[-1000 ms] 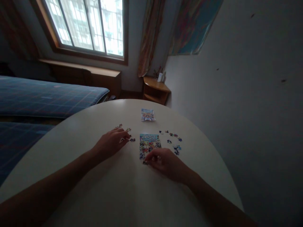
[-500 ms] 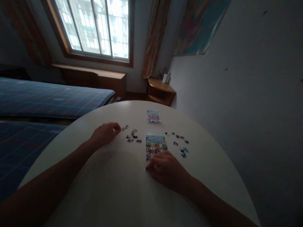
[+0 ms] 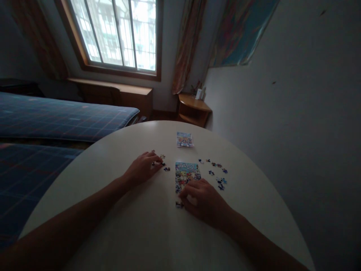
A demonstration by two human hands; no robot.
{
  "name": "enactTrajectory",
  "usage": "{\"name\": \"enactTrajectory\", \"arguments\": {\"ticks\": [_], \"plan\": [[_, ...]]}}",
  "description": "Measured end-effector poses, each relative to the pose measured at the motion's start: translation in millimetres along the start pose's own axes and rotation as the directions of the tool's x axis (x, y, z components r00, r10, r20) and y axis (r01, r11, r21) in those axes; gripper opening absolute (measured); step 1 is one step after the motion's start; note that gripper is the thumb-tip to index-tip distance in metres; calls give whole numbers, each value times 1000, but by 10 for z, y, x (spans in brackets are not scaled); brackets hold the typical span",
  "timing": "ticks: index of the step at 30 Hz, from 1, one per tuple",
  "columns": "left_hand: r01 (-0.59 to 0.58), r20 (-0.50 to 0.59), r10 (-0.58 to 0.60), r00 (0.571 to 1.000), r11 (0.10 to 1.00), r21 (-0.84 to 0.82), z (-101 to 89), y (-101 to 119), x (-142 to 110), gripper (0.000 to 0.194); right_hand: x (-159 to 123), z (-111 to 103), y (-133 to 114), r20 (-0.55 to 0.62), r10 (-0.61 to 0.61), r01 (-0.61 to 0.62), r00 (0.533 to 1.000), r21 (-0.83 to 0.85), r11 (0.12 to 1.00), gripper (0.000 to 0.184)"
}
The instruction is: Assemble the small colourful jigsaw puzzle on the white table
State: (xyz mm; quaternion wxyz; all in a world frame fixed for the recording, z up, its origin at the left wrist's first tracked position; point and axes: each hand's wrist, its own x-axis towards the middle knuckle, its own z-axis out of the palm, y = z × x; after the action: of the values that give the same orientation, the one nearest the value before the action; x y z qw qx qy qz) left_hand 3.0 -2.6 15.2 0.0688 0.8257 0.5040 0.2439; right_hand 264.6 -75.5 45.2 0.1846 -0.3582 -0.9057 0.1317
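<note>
On the round white table [image 3: 118,233], my left hand [image 3: 143,168] reaches into a small group of loose puzzle pieces [image 3: 167,169]. Its thumb and forefinger close around a dark puzzle piece [image 3: 163,164]. A partly assembled jigsaw puzzle [image 3: 187,175], colourful with a light blue top edge, lies in front of me. My right hand [image 3: 204,201] rests over its lower right part and hides some of it. The right fingertips are pinched at a puzzle piece [image 3: 178,204] by the puzzle's lower left corner; how firmly they hold it is unclear.
To the right lie several more loose pieces [image 3: 221,180]. A small printed packet or card [image 3: 184,139] sits beyond the puzzle. A plaid mattress [image 3: 70,120] stands left of the table, a wooden corner shelf [image 3: 194,103] behind it, and a wall [image 3: 296,131] to the right.
My left hand has moved right, from the outer left pieces to the group nearer the puzzle. The right fingertips have shifted slightly, showing more of the corner piece. The view has shifted a little.
</note>
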Motion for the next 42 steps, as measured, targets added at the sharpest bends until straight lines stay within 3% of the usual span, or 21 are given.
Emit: {"name": "enactTrajectory", "arguments": {"ticks": [5, 8, 15, 26, 34, 42], "plan": [[-106, 16, 105, 994, 994, 13, 142, 93, -1, 20, -15, -188, 319, -115, 140, -145, 983, -31, 989, 10], [-135, 44, 133, 990, 990, 30, 112, 63, 11, 17, -49, -323, 593, -195, 279, -288, 940, -19, 957, 13], [2, -70, 6, 998, 995, 102, 67, -111, 67, 28, -112, -531, 941, -312, 472, -505, 825, -30, 863, 21], [156, -147, -131, 981, 971, 182, 51, -300, 95, 31, -148, -542, 983, -301, 523, -563, 797, -58, 824, 22], [37, -59, -32, 998, 996, 86, 155, -192, 168, 34, -145, -528, 1081, -286, 610, -645, 739, -37, 764, 19], [-7, 8, 7, 1000, 999, 38, 77, -176, 162, 22, -158, -487, 1090, -295, 566, -605, 769, -52, 795, 17]]}}
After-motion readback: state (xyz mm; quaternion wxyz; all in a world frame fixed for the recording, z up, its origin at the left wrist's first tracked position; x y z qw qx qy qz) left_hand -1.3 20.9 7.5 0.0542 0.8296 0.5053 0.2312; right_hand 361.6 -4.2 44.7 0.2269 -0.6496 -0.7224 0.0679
